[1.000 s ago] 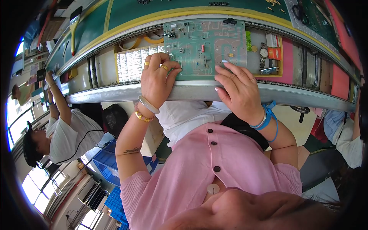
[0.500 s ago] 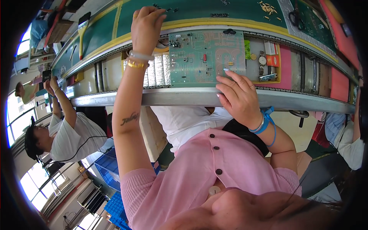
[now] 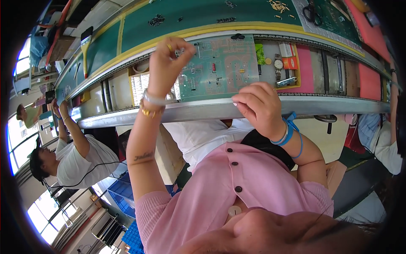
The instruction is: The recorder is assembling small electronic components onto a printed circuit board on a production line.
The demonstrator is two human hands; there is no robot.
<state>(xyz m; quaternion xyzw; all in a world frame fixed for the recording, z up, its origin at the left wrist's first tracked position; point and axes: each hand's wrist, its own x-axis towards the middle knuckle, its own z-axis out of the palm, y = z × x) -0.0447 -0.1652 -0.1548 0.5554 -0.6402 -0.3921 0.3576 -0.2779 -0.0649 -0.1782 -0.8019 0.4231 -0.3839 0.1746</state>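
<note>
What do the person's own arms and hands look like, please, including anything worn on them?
Short, ribbed pink sleeves cover part of the upper arms. The left hand wears a gold-coloured ring; at its wrist sit a thick pale bangle and a gold-coloured bracelet. A dark, script-like tattoo marks that arm. The right hand has a bright blue band at its wrist.

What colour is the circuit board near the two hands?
The board is green with pinkish lines, best seen in the head view.
</note>
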